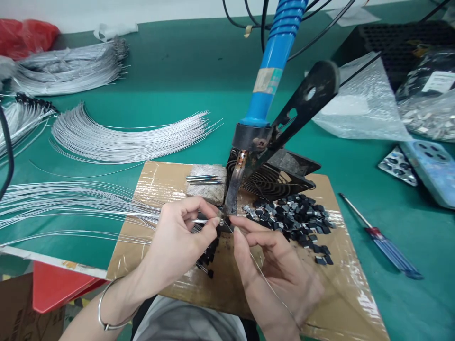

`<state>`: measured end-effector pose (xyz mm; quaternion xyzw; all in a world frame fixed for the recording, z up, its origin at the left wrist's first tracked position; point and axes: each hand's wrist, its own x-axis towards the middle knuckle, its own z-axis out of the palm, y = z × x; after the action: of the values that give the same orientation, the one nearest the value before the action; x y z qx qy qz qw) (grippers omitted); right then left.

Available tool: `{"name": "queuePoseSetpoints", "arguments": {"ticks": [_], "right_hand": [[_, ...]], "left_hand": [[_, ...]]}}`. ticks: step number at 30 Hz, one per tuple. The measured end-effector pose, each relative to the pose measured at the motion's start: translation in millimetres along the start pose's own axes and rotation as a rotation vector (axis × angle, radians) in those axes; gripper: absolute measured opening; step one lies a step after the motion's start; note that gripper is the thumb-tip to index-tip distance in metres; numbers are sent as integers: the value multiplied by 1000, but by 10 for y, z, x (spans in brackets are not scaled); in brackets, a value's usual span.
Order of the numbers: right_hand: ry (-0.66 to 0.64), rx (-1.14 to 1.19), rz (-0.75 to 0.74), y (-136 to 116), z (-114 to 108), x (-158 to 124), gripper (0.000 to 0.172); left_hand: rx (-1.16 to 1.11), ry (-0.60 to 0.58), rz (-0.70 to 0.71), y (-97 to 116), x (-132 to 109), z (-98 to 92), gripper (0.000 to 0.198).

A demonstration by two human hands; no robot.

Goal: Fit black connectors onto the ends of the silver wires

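My left hand pinches the end of a thin silver wire and holds it at the tip of the soldering iron. My right hand pinches a strand of solder wire that runs back over my palm, its end at the same tip. The iron has a blue handle and rests tilted in a black metal stand. Both hands work over a taped cardboard sheet. A pile of small black parts lies just right of my hands. More black parts lie under my left hand.
Bundles of silver wires fan over the green table at left. A grey pad with metal pins sits by the iron. A red-handled screwdriver, plastic bags, a phone and a black tray lie right.
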<state>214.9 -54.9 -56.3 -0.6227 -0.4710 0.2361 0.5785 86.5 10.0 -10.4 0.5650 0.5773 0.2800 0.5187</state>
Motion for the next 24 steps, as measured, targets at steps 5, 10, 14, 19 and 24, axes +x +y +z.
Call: {"name": "queuePoseSetpoints", "arguments": {"ticks": [5,10,14,19,24], "right_hand": [[-1,-3,-4,-13,4,-2,13],[0,-23,-6,-9,5,5,14],[2,-30,-2,-3,3,6,13],[8,-10,-32,-10,2,2,14],[18,-12,-48,-10,18,-3,14]], "left_hand": [[-12,3,6,-2,6,1,8],[-19,-5,-1,11,30,11,9],[-31,-10,-4,9,29,17,9],[-28,-2,12,14,14,13,9],[-14,11,7,4,-1,17,8]]}}
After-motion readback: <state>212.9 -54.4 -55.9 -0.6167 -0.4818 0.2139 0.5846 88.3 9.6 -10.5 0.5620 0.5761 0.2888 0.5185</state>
